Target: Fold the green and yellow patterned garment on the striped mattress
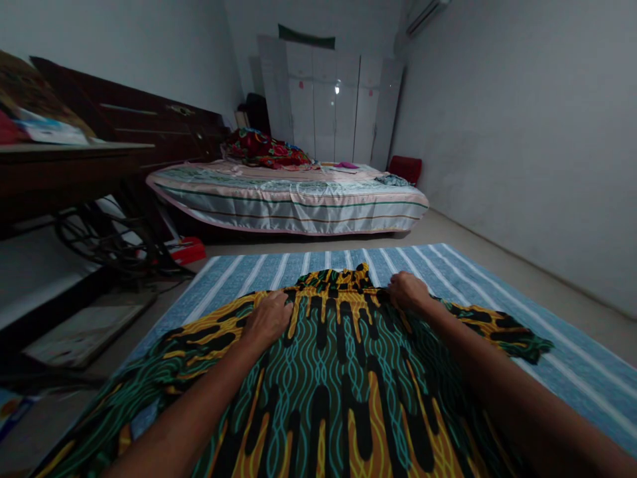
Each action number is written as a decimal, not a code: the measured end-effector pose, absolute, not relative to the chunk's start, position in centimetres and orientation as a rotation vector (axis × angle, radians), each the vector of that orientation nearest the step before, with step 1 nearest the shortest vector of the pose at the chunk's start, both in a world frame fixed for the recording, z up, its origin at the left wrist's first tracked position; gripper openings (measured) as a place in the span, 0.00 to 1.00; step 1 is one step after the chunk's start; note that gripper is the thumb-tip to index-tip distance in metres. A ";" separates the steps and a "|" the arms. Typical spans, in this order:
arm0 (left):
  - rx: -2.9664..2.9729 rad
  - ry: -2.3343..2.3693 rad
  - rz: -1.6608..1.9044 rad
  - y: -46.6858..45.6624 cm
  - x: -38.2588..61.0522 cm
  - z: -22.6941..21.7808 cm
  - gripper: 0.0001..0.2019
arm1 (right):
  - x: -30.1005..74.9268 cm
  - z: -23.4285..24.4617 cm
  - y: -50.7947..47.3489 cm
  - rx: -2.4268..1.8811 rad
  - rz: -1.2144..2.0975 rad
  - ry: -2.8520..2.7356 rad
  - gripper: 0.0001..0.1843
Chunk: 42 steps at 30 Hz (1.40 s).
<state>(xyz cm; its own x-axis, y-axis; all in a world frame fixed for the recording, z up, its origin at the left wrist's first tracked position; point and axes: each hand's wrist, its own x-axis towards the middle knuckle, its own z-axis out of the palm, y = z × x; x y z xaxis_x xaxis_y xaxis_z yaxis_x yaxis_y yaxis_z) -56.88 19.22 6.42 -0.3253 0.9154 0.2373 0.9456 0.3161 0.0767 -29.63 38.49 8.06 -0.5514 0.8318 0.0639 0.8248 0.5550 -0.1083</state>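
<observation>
A long-sleeved top (343,372) with a wavy black, green and yellow pattern is spread out in front of me, its collar (336,279) pointing away. My left hand (271,315) is closed on the fabric at the left shoulder, knuckles up. At the right shoulder, my right hand (408,291) pinches the cloth near the collar seam. The left sleeve runs down beside my left forearm, and the right sleeve (502,326) stretches out to the right. My forearms cover parts of the top, and its lower end runs out of view.
Under the top lies a blue and white striped sheet (239,275). Beyond it stands a bed (298,206) with a red blanket (269,149), then a white wardrobe (323,106). A treadle sewing table (74,159) and a red box (189,250) are at the left.
</observation>
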 end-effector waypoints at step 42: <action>-1.695 -2.465 -0.271 18.6 -56.9 4.4 0.20 | -35.1 6.4 39.7 -1.300 -0.022 -2.739 0.19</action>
<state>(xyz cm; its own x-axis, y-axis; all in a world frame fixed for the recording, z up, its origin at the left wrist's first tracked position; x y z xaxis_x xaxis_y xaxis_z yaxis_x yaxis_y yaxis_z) -56.91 18.58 4.39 -0.3567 0.9094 0.2137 0.9341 0.3500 0.0699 -35.09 39.72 6.38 -0.6274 0.7716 0.1051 0.7731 0.6333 -0.0340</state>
